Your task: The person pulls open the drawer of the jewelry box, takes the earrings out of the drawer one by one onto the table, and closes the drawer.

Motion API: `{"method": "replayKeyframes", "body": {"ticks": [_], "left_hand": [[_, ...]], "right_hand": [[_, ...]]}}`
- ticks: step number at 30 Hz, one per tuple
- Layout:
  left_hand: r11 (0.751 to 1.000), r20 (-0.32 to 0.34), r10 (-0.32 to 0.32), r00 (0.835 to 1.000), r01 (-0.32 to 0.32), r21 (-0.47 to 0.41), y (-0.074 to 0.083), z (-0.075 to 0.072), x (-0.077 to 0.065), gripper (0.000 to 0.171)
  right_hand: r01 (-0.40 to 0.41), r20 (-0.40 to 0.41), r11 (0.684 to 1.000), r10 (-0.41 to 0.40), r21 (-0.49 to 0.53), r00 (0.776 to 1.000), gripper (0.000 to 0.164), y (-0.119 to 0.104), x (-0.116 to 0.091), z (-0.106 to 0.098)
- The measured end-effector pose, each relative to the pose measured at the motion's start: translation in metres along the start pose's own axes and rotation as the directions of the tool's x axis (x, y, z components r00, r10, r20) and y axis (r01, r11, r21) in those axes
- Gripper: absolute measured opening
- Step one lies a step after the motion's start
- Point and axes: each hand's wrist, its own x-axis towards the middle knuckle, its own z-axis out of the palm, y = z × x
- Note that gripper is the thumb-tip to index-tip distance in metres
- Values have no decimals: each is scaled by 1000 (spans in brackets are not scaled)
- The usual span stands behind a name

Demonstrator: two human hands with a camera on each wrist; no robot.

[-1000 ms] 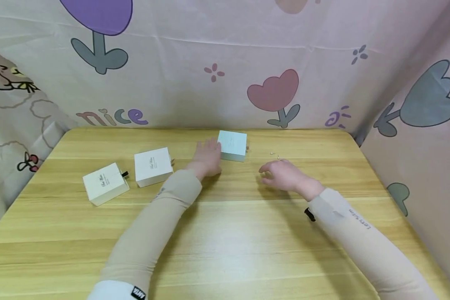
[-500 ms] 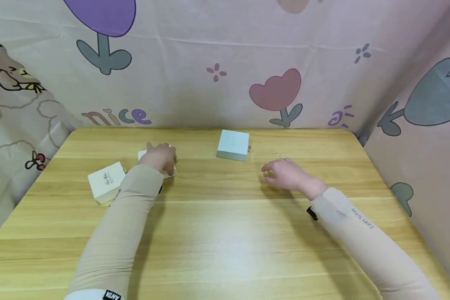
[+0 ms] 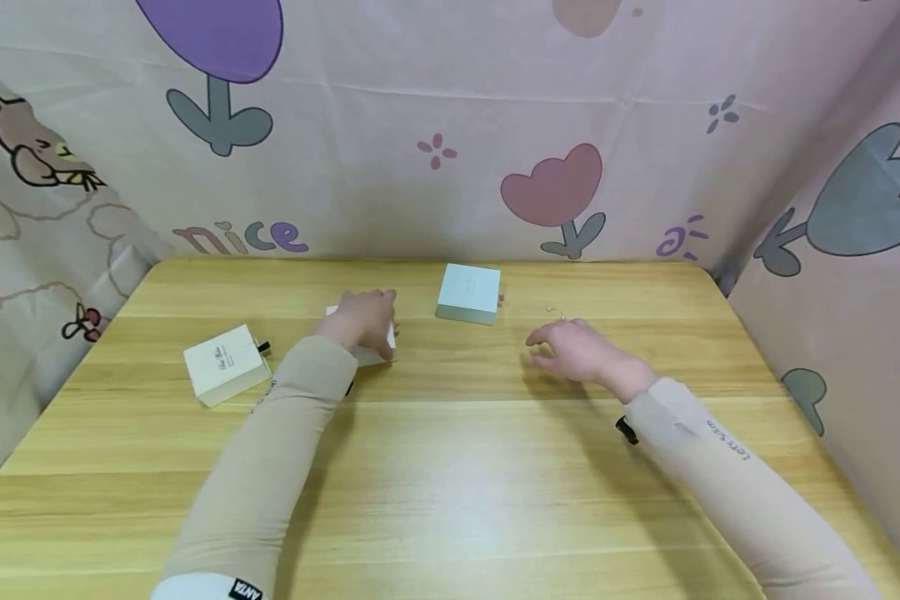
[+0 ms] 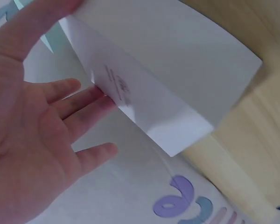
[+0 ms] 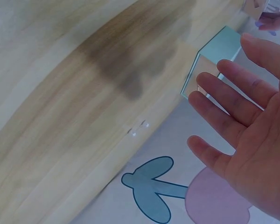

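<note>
My left hand (image 3: 363, 318) grips a white box (image 4: 177, 60) from above, thumb on one side and fingertips on another; small lettering shows on it in the left wrist view. In the head view the hand covers most of that box. To its right a light-blue box (image 3: 471, 287) with a small brown tab lies on the table. My right hand (image 3: 576, 350) holds nothing, its fingers loosely spread above the wood. Just beyond it lie two small earrings (image 5: 139, 129) with pearl-like beads.
Another white box (image 3: 227, 365) with a black tab stands on the left part of the wooden table (image 3: 450, 483). A patterned cloth (image 3: 360, 150) hangs along the back and both sides.
My left hand has gone from the light-blue box leftward to the white box, then brought that box rightward toward the light-blue one. My right hand has stayed put.
</note>
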Motion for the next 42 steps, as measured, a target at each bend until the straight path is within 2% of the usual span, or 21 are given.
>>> {"method": "replayKeyframes", "body": {"ticks": [5,9,13,16,20,23,29,42], "left_hand": [[998,-18,57,998,-57,-2,15,7,3,102],[994,-32,99,995,-101,-44,17,14,3,104],[986,-19,114,993,-115,-117,1,23,-4,113],[986,1,73,997,-72,-148,-17,27,-12,118],[986,20,50,999,-46,-159,-35,33,-19,112],[985,13,82,997,-79,-154,-39,39,-19,106],[985,2,106,994,-105,-134,-26,46,-17,103],[987,28,144,989,-142,-70,6,45,-23,100]], "right_hand": [[6,-3,1000,-6,-1,1000,37,0,-1,0],[14,-3,1000,-14,0,1000,37,-1,-1,2],[24,-9,1000,-24,-9,1000,36,-2,-2,3],[30,-20,1000,-30,-9,999,36,-1,-3,3],[30,-18,1000,-30,-2,999,36,-1,-3,4],[36,-10,999,-36,-5,999,36,-2,-2,4],[36,-11,999,-37,-10,999,36,-5,-3,2],[43,-9,999,-43,-21,999,35,-8,-3,1]]}}
